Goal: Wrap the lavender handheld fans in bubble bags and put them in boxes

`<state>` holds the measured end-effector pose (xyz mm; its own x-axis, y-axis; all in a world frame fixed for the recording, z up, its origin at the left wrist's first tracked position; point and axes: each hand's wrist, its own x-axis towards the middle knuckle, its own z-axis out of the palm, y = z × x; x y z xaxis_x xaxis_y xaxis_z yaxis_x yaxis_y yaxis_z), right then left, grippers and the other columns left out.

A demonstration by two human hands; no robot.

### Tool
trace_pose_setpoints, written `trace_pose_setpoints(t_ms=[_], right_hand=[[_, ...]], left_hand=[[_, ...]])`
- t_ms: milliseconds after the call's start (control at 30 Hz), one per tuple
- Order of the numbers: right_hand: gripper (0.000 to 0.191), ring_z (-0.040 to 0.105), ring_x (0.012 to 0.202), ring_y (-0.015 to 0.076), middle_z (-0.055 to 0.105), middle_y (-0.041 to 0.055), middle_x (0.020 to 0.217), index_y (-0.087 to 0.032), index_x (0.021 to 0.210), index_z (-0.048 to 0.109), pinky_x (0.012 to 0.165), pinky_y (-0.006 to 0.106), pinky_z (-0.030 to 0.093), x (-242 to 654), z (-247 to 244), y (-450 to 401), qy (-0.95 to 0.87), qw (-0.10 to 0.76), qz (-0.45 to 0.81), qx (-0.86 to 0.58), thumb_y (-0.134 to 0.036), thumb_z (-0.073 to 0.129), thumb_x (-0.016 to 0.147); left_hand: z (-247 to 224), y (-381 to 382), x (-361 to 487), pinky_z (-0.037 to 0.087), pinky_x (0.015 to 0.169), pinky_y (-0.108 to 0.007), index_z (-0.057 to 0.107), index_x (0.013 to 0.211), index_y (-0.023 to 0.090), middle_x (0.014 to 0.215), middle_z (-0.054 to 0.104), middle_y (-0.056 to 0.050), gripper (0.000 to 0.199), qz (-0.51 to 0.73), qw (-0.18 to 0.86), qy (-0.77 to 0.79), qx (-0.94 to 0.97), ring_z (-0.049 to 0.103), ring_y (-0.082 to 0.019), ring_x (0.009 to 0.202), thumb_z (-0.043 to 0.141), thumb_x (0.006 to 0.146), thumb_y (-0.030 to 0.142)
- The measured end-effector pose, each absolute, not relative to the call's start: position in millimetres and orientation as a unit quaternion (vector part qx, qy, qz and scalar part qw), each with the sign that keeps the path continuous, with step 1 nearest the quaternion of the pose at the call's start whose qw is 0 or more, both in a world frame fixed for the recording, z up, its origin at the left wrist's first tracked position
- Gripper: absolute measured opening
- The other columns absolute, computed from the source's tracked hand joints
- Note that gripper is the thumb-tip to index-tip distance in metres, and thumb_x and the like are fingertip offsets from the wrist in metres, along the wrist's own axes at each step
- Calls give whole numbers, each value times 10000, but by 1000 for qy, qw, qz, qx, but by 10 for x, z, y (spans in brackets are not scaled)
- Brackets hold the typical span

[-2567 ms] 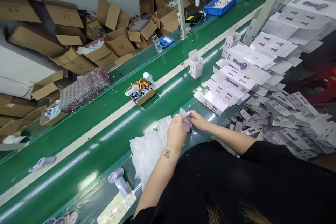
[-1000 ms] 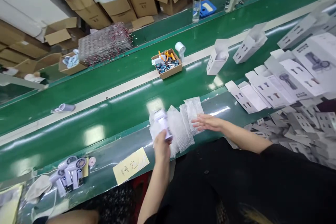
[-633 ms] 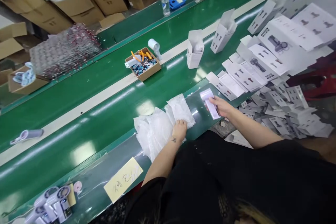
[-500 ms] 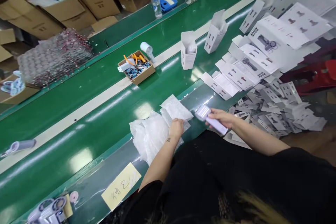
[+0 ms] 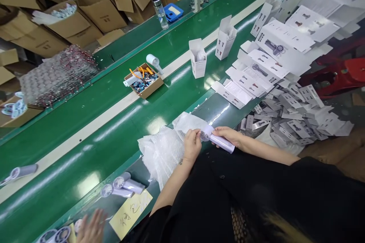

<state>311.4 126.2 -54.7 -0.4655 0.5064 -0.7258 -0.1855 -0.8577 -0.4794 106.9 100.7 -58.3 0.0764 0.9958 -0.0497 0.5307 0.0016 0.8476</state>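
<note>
A pale purple handheld fan [image 5: 224, 144] is gripped by its handle in my right hand [image 5: 227, 136], its round head pointing left. Against the fan's head, my left hand [image 5: 192, 144] has its fingers pinched on the edge of a clear bubble bag [image 5: 186, 122]. More bubble bags [image 5: 162, 153] lie in a loose pile left of my left hand, on the dark ledge. Two purple fans [image 5: 129, 185] rest on the ledge beside a yellow handwritten card [image 5: 129, 212].
Another person's hand [image 5: 93, 228] is at the lower left near more fans. Two open white boxes [image 5: 199, 66] and a carton of parts [image 5: 149, 87] stand on the green belt [image 5: 108, 142]. Flat printed boxes [image 5: 256, 70] are stacked at the right.
My right hand has brought the fan left, against the bag at my left hand. Two fans now lie by the yellow card, and another person's hand has appeared at lower left.
</note>
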Motion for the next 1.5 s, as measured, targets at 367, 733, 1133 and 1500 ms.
trace_pose_setpoints(t_ms=[367, 733, 1133, 1500], right_hand=[[194, 590, 539, 117, 596, -42, 621, -186, 854, 494, 574, 250, 511, 2919, -432, 1343, -77, 270, 800, -530, -100, 622, 736], [220, 507, 577, 91, 546, -22, 630, -161, 695, 534, 451, 164, 416, 3449, -135, 1279, -249, 229, 739, -583, -256, 733, 691], [158, 631, 715, 153, 626, 79, 1051, -174, 744, 529, 685, 298, 499, 3590, 417, 1924, -608, 134, 610, -491, -287, 518, 852], [136, 577, 776, 127, 608, 47, 857, -139, 860, 644, 693, 211, 448, 3406, -164, 3263, -725, 68, 480, -489, -225, 538, 850]], left_hand=[[-394, 1041, 1357, 456, 721, -325, 603, 827, 187, 743, 572, -55, 150, 261, 295, 448, 803, 547, -188, 755, 461, 818, 138], [-134, 1240, 1420, 294, 492, -176, 556, 865, 169, 611, 460, 65, 323, 411, 708, 504, 275, 389, -45, 502, 734, 653, 335], [130, 1278, 1254, 433, 665, -231, 537, 1193, 234, 798, 560, 4, 508, 413, 601, 545, 414, 514, -109, 686, 708, 741, 389], [-384, 1473, 1556, 429, 680, -237, 564, 870, 186, 759, 577, 14, 278, 367, 538, 642, 405, 535, -127, 707, 673, 749, 411]])
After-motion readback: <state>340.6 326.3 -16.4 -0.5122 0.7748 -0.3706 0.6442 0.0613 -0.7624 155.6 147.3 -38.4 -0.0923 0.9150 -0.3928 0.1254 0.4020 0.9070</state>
